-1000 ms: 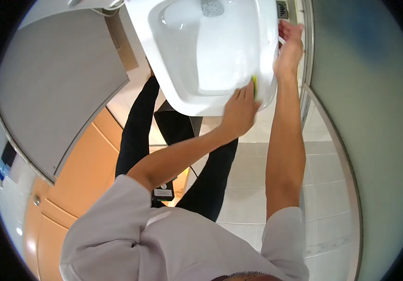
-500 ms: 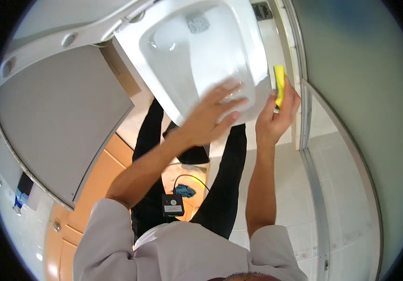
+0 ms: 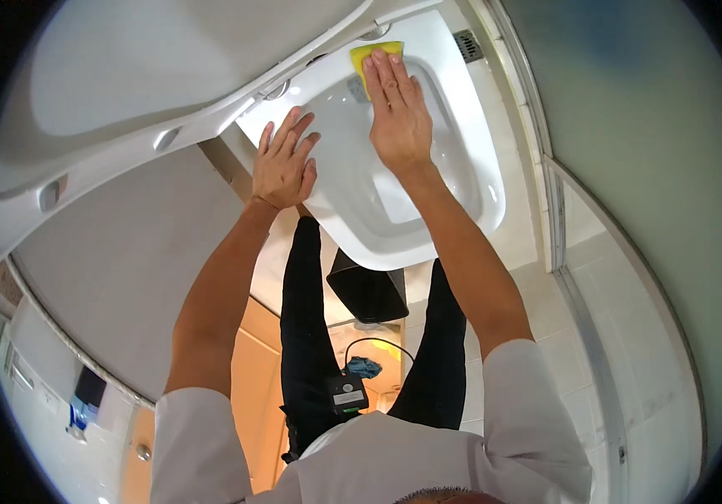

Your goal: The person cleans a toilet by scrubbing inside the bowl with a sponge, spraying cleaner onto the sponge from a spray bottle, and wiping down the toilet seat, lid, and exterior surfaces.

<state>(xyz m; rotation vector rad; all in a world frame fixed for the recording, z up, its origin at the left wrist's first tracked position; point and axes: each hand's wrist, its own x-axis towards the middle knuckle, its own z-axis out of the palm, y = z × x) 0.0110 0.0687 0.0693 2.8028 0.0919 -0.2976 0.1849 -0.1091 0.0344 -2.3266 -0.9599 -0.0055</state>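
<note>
My right hand [image 3: 400, 126] presses a yellow sponge [image 3: 363, 57] against the back rim of a white toilet bowl [image 3: 483, 189]. Its fingers lie close together over the sponge, covering part of it. At the bowl's left rim is my left hand [image 3: 281, 168], its fingers spread and nothing in them. Behind the bowl stands the raised white seat [image 3: 218, 118], with grey pads along it. A grey patch [image 3: 356, 89] shows inside the bowl, just below the sponge.
A grey panel [image 3: 126, 269] takes up the left side. To the right run a metal door track [image 3: 556, 218] and a frosted panel [image 3: 621, 126]. A floor drain [image 3: 467, 46] lies behind the bowl. A black bin-like object [image 3: 369, 290] sits between my legs.
My right hand has carried the sponge from right of the bowl to its back rim. My left hand has moved from over the bowl's front to the left rim. The view has shifted.
</note>
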